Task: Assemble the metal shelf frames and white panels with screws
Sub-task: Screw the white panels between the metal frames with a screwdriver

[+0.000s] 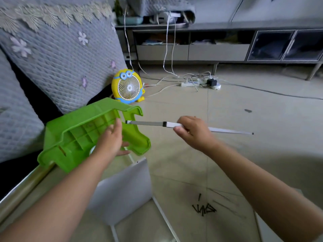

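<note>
My right hand (192,131) grips a long thin white metal frame bar (227,131) near its middle; the bar runs level from left to right above the floor, its left end near a green plastic stool. My left hand (111,137) reaches into the underside of the green stool (75,135), which lies tipped on its side; fingers are spread against its ribs. A white panel (125,189) stands on edge below my left forearm, with thin white frame rods (162,213) beside it. Several black screws (203,209) lie loose on the floor tiles.
A grey quilted sofa (61,55) fills the left side. A yellow cartoon fan (128,86) stands by it on the floor. Power strips and cables (199,82) lie further back, in front of a low grey TV cabinet (218,48).
</note>
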{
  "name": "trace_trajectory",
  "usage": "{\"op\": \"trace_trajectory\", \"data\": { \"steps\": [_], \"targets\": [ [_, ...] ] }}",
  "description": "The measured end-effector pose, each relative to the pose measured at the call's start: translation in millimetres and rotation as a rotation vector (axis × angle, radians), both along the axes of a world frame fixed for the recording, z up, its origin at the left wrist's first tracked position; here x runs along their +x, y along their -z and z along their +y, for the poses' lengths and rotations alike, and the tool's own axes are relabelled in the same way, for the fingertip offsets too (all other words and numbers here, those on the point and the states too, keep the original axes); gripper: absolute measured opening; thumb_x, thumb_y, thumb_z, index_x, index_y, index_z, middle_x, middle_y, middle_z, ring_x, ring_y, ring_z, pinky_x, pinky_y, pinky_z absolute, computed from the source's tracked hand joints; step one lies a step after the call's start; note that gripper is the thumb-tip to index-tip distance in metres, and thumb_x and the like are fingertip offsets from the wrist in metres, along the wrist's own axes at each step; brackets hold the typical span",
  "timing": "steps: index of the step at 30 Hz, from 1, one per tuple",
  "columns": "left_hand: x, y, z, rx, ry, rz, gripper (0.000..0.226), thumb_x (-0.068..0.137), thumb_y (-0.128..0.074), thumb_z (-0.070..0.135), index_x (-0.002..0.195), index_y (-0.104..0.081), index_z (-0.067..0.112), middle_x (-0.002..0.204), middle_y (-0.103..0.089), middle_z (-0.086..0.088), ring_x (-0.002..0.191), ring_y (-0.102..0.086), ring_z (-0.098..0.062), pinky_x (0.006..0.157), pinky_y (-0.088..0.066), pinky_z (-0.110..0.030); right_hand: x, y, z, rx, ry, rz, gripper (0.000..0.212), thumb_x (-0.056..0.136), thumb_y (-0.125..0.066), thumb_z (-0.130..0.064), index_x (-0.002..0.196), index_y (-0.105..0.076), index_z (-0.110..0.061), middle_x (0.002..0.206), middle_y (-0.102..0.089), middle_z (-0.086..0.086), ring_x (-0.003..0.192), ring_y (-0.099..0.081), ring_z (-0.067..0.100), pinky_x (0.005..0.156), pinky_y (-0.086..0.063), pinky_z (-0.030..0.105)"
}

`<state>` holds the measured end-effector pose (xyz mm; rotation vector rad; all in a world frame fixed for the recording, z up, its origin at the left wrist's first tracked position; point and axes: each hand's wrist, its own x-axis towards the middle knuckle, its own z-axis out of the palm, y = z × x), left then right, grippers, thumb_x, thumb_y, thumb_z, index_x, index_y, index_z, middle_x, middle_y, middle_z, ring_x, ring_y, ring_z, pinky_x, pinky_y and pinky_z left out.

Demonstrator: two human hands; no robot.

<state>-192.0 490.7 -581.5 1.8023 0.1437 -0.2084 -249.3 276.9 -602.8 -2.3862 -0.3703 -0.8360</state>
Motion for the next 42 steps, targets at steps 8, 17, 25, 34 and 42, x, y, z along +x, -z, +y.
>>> {"op": "trace_trajectory", "data": {
  "steps": [8, 17, 25, 34, 42],
  "targets": [
    [-6, -35, 56, -0.335, -0.197, 0.206, 0.028, 0.094, -0.049, 0.013, 0.067, -0.044, 0.007, 0.029, -0.047, -0.001, 0.023, -0.046, -0.005, 0.026, -0.034, -0.01, -12, -31, 49, -0.118, -0.28, -0.305, 0.051, 0.095, -0.024, -0.052, 0.077, -0.05, -0.012, 0.064, -0.043, -0.005, 0.065, -0.04, 0.011, 0.062, -0.024, 0.027],
    [-43, -14, 45, -0.181, 0.01, 0.259, 0.029, 0.095, -0.037, -0.001, 0.067, -0.043, 0.003, 0.028, -0.035, 0.006, 0.02, -0.026, 0.001, 0.023, -0.015, -0.007, -32, 4, 39, 0.33, -0.075, -0.045, 0.038, 0.089, -0.032, -0.031, 0.061, -0.046, -0.01, 0.066, -0.041, -0.004, 0.07, -0.042, 0.004, 0.067, -0.032, 0.032],
    [-58, 12, 22, -0.229, -0.066, -0.066, 0.026, 0.096, -0.042, 0.005, 0.071, -0.049, 0.008, 0.062, -0.042, -0.006, 0.025, -0.034, 0.0, 0.028, -0.025, -0.009, -25, 1, 36, 1.084, 0.339, 0.642, 0.019, 0.098, -0.038, -0.021, 0.102, -0.047, -0.005, 0.089, -0.052, 0.014, 0.056, -0.05, 0.018, 0.044, -0.041, 0.021],
    [-76, 3, 106, 0.104, 0.019, 0.124, 0.015, 0.09, -0.054, 0.011, 0.076, -0.049, 0.014, 0.065, -0.056, -0.009, 0.031, -0.051, -0.001, 0.035, -0.042, -0.01, 3, 2, 74, 0.396, 0.261, 0.64, 0.035, 0.085, -0.054, -0.009, 0.056, -0.035, -0.011, 0.052, -0.033, 0.004, 0.043, -0.035, 0.018, 0.044, -0.027, 0.023],
    [-63, 21, 123, 0.141, -0.13, 0.211, 0.024, 0.093, -0.051, 0.016, 0.07, -0.046, 0.012, 0.037, -0.053, -0.001, 0.027, -0.049, -0.008, 0.034, -0.037, -0.011, -20, 20, 101, 0.099, 0.067, 0.721, 0.018, 0.092, -0.043, -0.011, 0.088, -0.052, 0.003, 0.067, -0.059, 0.018, 0.038, -0.053, 0.013, 0.052, -0.044, 0.025]
  ]
}}
